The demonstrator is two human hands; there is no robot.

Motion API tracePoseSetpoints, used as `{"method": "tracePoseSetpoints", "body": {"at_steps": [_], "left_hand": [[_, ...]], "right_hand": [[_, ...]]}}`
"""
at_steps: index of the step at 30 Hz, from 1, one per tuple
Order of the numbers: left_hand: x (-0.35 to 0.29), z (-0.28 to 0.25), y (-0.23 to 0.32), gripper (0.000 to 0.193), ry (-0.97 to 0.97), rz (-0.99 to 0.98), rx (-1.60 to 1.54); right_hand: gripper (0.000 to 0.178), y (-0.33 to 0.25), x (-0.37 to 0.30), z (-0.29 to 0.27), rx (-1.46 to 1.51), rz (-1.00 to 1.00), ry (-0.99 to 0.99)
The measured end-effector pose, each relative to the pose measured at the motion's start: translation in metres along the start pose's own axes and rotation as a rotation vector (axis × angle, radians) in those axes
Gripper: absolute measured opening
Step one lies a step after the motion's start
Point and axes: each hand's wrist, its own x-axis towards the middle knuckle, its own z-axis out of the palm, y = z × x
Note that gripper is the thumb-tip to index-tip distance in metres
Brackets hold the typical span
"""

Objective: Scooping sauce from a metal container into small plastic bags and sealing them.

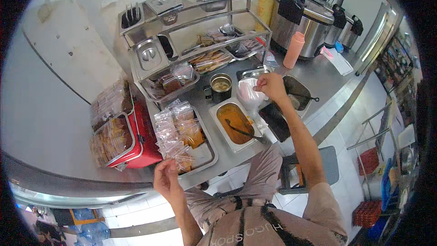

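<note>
My right hand (271,86) reaches over a stack of small clear plastic bags (248,92), its fingertips pinched on the top of them. My left hand (168,180) is at the near edge of a metal tray (210,155), thumb and fingers drawn together beside the packets; what they hold, if anything, I cannot make out. Several clear zip bags filled with orange-brown sauce (184,127) lie overlapping in that tray. Between my hands stands a steel pan of orange-brown sauce (234,120), with a dark-handled ladle (241,130) resting in it.
A steel mug (221,86) stands behind the sauce pan. Right of it are a dark pan with a ladle (298,94) and a pink squeeze bottle (295,50). A tiered rack (191,57) holds food pans at the back. Left is a red box (143,141); a stool (327,166) stands below right.
</note>
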Motion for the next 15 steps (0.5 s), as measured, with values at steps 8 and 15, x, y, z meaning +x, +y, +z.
{"method": "tracePoseSetpoints", "body": {"at_steps": [8,15], "left_hand": [[0.023,0.09,0.031,0.015,-0.522,0.175,0.096],[0.024,0.113,0.04,0.016,-0.639,0.122,0.097]], "right_hand": [[0.024,-0.12,-0.071,-0.063,0.631,-0.076,-0.277],[0.036,-0.162,-0.098,-0.059,0.722,-0.131,-0.449]]}}
